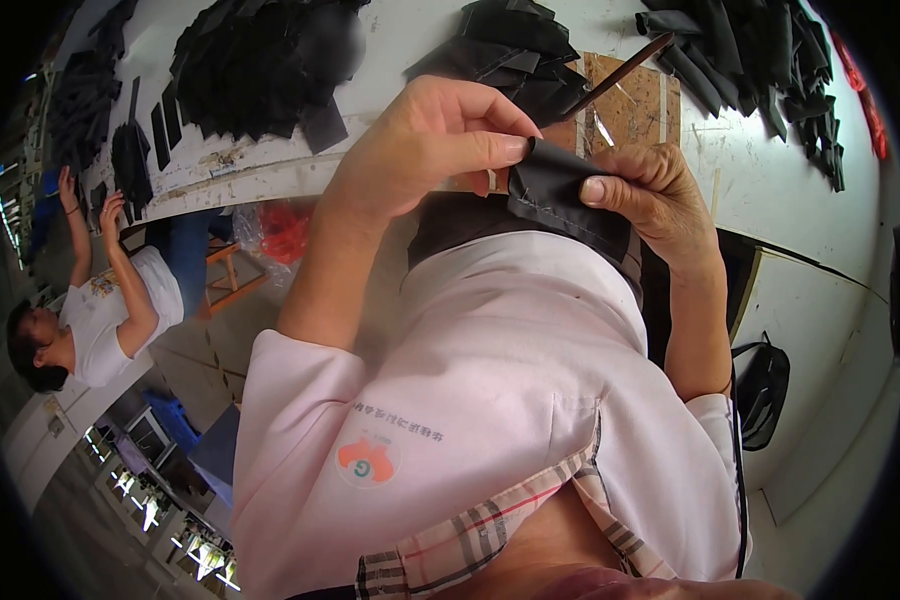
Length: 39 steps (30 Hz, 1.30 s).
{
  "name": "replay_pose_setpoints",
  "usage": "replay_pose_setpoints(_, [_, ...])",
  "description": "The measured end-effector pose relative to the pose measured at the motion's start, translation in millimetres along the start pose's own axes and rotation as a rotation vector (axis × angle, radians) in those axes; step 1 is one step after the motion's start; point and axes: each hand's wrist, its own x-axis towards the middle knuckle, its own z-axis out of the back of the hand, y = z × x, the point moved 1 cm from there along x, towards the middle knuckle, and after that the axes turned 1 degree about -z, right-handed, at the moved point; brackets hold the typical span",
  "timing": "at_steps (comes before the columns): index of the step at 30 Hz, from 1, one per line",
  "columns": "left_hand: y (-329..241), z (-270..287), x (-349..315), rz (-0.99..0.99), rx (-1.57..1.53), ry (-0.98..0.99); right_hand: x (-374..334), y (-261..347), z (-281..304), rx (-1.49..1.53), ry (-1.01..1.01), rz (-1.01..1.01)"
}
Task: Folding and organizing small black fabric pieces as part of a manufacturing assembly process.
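A small black fabric piece [555,185] with a light stitch line along its lower edge is stretched between my two hands, in front of my waist. My left hand [430,150] pinches its upper left corner between thumb and fingers. On the other side, my right hand [655,195] grips the right end, thumb on top and fingers curled behind. Just beyond the piece, a slim dark brown rod [625,72] slants over a worn brown board [660,110] on the table. A heap of black fabric pieces [505,50] lies beside that board.
Larger heaps of black pieces cover the white table [770,200] at the left [255,70] and right [740,50]. Another person [120,290] works at the table's far left. A wooden stool [232,280] and red plastic bag [285,232] are below; a black bag [765,390] hangs at right.
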Motion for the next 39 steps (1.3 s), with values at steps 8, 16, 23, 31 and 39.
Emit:
replay_pose_setpoints(8, [6.5, -8.7, 0.3, 0.073, 0.152, -0.061, 4.1, 0.9, -7.3, -0.348, -0.024, 0.064])
replay_pose_setpoints(16, [30.8, -53.5, -0.2, -0.276, 0.191, -0.564, 1.5, -3.8, -29.6, -0.192, -0.365, 0.271])
replay_pose_setpoints(23, [36.7, -52.0, 6.3, -0.467, 0.377, -0.773, 13.4, -15.3, -35.3, -0.563, -0.544, 0.406])
replay_pose_setpoints(31, [44.3, -33.8, 10.6, -0.164, -0.179, -0.437, 14.0, -29.7, -24.1, 0.739, -0.092, -0.128])
replay_pose_setpoints(39, [43.9, -30.4, 17.1, -0.135, -0.362, -0.401, 24.7, -44.3, -16.8, 0.839, -0.071, -0.145])
